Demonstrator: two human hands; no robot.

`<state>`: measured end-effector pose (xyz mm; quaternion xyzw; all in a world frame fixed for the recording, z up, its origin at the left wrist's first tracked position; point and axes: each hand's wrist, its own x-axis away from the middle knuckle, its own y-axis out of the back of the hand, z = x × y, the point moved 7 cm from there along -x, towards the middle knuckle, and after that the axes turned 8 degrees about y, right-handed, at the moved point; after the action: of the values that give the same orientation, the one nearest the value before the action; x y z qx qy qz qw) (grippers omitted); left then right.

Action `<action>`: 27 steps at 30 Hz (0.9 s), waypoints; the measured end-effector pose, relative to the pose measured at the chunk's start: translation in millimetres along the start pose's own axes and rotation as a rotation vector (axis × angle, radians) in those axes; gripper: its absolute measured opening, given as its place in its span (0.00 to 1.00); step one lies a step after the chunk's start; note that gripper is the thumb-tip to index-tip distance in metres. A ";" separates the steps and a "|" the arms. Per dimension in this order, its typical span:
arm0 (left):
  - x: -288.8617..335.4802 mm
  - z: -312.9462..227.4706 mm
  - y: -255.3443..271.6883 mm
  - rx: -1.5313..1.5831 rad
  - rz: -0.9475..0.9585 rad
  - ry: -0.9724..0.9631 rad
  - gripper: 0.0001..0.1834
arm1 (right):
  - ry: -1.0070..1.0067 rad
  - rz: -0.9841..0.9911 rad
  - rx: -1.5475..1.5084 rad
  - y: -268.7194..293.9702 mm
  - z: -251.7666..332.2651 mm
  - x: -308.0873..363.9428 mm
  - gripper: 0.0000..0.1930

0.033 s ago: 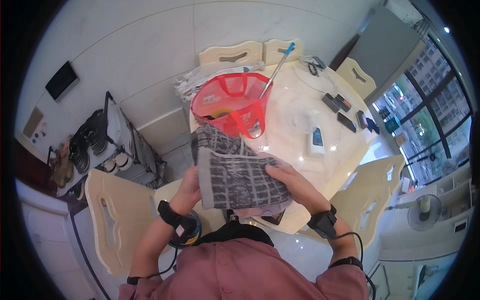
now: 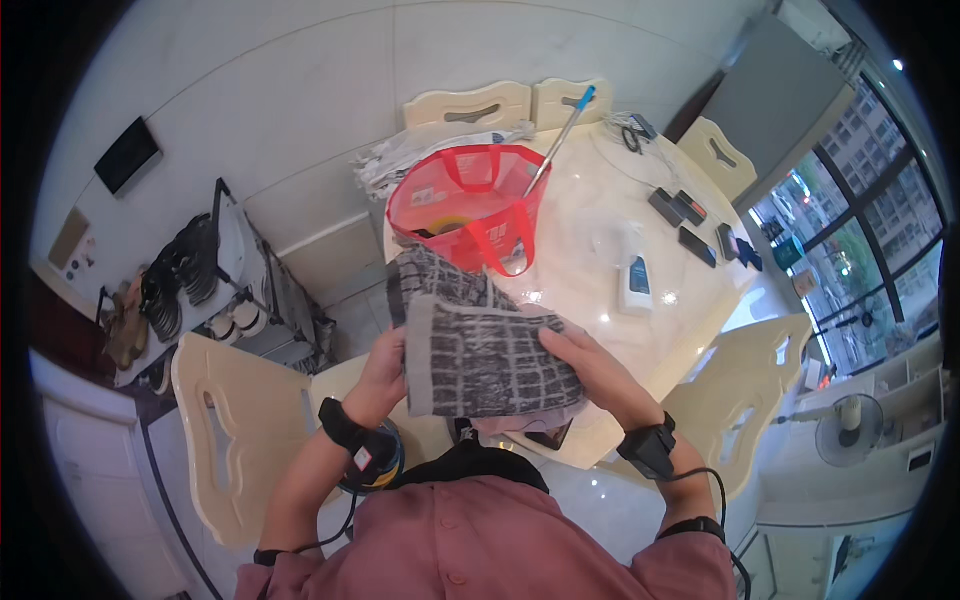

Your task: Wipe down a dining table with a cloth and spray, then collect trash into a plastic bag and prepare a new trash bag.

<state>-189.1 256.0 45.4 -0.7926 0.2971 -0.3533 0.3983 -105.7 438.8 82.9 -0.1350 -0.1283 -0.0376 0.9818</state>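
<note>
A dark grey towel (image 2: 490, 365) with a light grid pattern and a pale border hangs folded in front of me, over the near edge of the table. My left hand (image 2: 382, 368) is closed on its left edge, with the fingers mostly behind the cloth. At the right edge, my right hand (image 2: 592, 368) grips it with the thumb on top. Another part of the same patterned cloth (image 2: 440, 278) reaches up toward the red mesh bag (image 2: 410, 212). Under the towel, a pink cloth (image 2: 530, 424) shows in part.
A cream table (image 2: 590, 190) carries a white bottle (image 2: 636, 290), several dark small devices (image 2: 697, 247), cables (image 2: 632, 135) and white folded plastic (image 2: 385, 165). A blue-tipped metal rod (image 2: 565, 135) leans in the bag. Cream chairs (image 2: 245, 450) surround the table; a shoe rack (image 2: 235, 275) stands left.
The view has shifted slightly. Both hands keep their hold on the towel, whose front fold sits a little differently.
</note>
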 end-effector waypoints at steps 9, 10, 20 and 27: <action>-12.3 6.3 24.9 0.132 0.037 0.078 0.16 | 0.277 -0.096 0.699 9.1 -0.6 -6.6 0.14; -10.9 6.5 21.9 0.164 0.065 0.087 0.17 | 0.307 -0.097 0.792 4.3 4.3 -5.4 0.14; 17.5 -14.9 -11.7 -0.458 -0.052 -0.156 0.31 | 0.334 -0.082 1.071 -29.7 16.3 -0.2 0.12; 26.4 -21.3 -2.7 -0.363 -0.169 -0.173 0.30 | 0.060 0.058 0.471 3.2 -26.4 -22.7 0.27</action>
<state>-190.3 228.5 65.4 -0.9008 0.2530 -0.2568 0.2420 -120.9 435.5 51.6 0.0952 -0.1003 0.0176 0.9902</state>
